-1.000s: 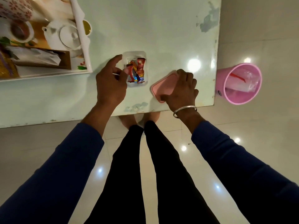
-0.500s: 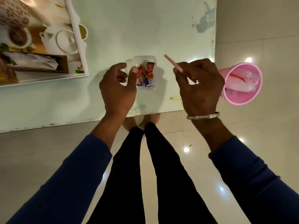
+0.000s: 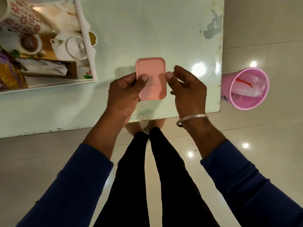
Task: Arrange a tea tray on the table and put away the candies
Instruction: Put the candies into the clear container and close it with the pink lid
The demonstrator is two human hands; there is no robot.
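- Head view, frame centre: pink lid covers the candy box.
- Left hand grips box, thumb on lid.
- Right hand loosely curled, thumb touching lid's edge.
- Right: pink bin holds plastic wrap.

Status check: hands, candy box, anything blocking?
Left hand grips rectangular pink plastic lid, thumb on top. Right hand thumb at lid's edge. Candy box hidden beneath. Nothing blocking.

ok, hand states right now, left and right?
Left hand: holds the pink rounded-rectangle plastic lid, thumb on top, fingers curled at its left edge.
Right hand: thumb tip at the lid's right edge; grip cannot be told.
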